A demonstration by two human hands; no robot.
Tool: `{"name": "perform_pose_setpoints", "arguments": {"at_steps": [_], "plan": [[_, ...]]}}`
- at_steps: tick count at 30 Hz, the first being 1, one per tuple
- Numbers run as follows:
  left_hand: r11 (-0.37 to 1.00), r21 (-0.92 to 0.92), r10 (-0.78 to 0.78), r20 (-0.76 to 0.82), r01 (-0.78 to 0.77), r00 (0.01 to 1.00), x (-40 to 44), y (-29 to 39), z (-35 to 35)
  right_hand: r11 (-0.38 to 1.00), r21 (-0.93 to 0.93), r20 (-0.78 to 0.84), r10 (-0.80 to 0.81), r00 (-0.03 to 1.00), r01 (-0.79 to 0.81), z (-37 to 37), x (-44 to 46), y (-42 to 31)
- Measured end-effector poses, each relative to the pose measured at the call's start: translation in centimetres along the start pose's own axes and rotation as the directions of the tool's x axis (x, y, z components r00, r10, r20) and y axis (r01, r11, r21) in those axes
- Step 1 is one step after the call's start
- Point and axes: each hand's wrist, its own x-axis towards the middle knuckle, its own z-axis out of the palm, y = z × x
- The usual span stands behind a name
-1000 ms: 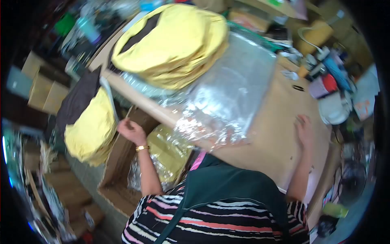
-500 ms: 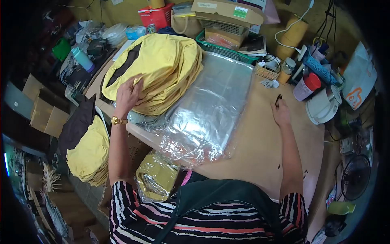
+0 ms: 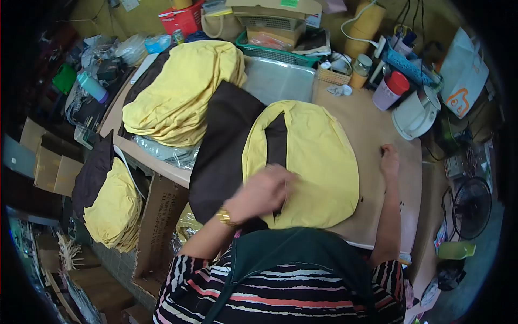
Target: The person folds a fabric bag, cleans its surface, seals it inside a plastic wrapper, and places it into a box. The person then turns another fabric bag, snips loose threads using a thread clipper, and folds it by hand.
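In front of me lies a yellow and dark brown cloth piece [image 3: 324, 162], its rounded yellow part flat and its brown part [image 3: 224, 156] spread to the left. A long slit in the yellow part shows brown cloth inside. My left hand [image 3: 270, 189], wearing a gold watch, is over the lower end of this slit; its fingertips are smeared by motion, so its grip is unclear. To the right of the cloth, my right hand [image 3: 389, 160] rests on the table with its fingers curled closed. What it holds is hidden.
A stack of yellow cloth pieces [image 3: 183, 92] stands at the back left, beside clear plastic bags [image 3: 283, 78]. More pieces [image 3: 113, 213] hang lower left. A white kettle [image 3: 415, 116], a red-lidded cup [image 3: 391, 89] and a green basket [image 3: 278, 53] line the far side.
A cloth piece now lies in front of me, covering much of the plastic bags. My left hand moved from the stack toward me and right. My right hand, earlier with a small dark tool, moved slightly nearer.
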Motion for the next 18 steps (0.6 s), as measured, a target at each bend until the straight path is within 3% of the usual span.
{"name": "perform_pose_setpoints", "arguments": {"at_steps": [1, 2, 3, 4, 6, 8, 10, 11, 12, 13, 14, 15, 16, 17, 18], "plan": [[0.991, 0.035, -0.124, -0.135, 0.130, 0.983, -0.8, -0.6, -1.4, 1.000, -0.008, 0.004, 0.013, 1.000, -0.013, -0.9, -0.8, 0.5], [0.966, 0.154, -0.152, -0.321, 0.210, 0.935, -2.1, -2.7, -1.8, 0.844, 0.433, 0.084, 0.312, 0.946, -0.316, -2.7, -1.2, 0.2], [0.918, 0.219, -0.244, -0.343, 0.330, 0.907, -2.8, -3.5, -2.6, 0.426, 0.740, 0.278, 0.511, 0.813, -0.521, -4.5, -1.4, -0.5], [0.893, 0.190, -0.327, -0.346, 0.407, 0.879, -3.4, -4.1, -2.8, 0.424, 0.738, 0.278, 0.518, 0.809, -0.525, -6.1, -1.9, -2.4], [0.804, 0.183, -0.513, -0.270, 0.566, 0.815, -3.7, -4.8, -2.0, -0.094, 0.866, 0.486, 0.382, 0.786, -0.490, -8.1, -3.1, -8.2], [0.751, 0.196, -0.586, -0.243, 0.631, 0.773, -3.5, -5.5, -0.8, -0.044, 0.842, 0.525, 0.294, 0.798, -0.538, -7.2, -5.7, -12.2], [0.800, 0.259, -0.512, -0.176, 0.541, 0.841, -2.8, -6.3, 0.0, 0.312, 0.686, 0.701, -0.040, 0.712, -0.657, -6.8, -7.7, -14.1], [0.799, 0.262, -0.512, -0.176, 0.541, 0.841, -2.3, -6.2, 0.1, 0.308, 0.687, 0.701, -0.041, 0.712, -0.658, -6.1, -8.6, -14.8], [0.813, 0.169, -0.531, -0.173, 0.556, 0.829, -1.7, -6.1, 0.3, 0.701, 0.618, 0.569, -0.088, 0.818, -0.355, -4.9, -9.6, -15.5], [0.821, 0.076, -0.549, -0.166, 0.565, 0.819, -1.1, -5.8, 0.7, 0.926, 0.376, 0.449, -0.199, 0.871, 0.018, -4.3, -10.2, -16.0], [0.859, -0.152, -0.511, -0.187, 0.490, 0.839, -0.7, -6.3, 2.4, 0.926, 0.376, 0.445, -0.197, 0.874, 0.017, -4.4, -9.9, -16.2], [0.847, -0.372, -0.479, -0.221, 0.381, 0.849, 0.0, -6.6, 4.6, 0.864, 0.499, 0.370, -0.144, 0.918, -0.066, -4.9, -8.9, -16.5], [0.868, -0.362, -0.428, -0.203, 0.339, 0.881, 1.1, -5.0, 5.7, 0.775, 0.616, 0.307, -0.074, 0.949, -0.139, -5.7, -8.1, -17.0], [0.879, -0.345, -0.394, -0.131, 0.331, 0.910, 2.4, -2.4, 6.3, 0.777, 0.614, 0.311, -0.071, 0.948, -0.143, -7.1, -7.5, -18.5], [0.896, -0.326, -0.333, -0.047, 0.301, 0.942, 3.7, -0.8, 7.6, 0.427, 0.830, 0.424, -0.062, 0.904, -0.360, -9.1, -6.7, -21.0]]}}
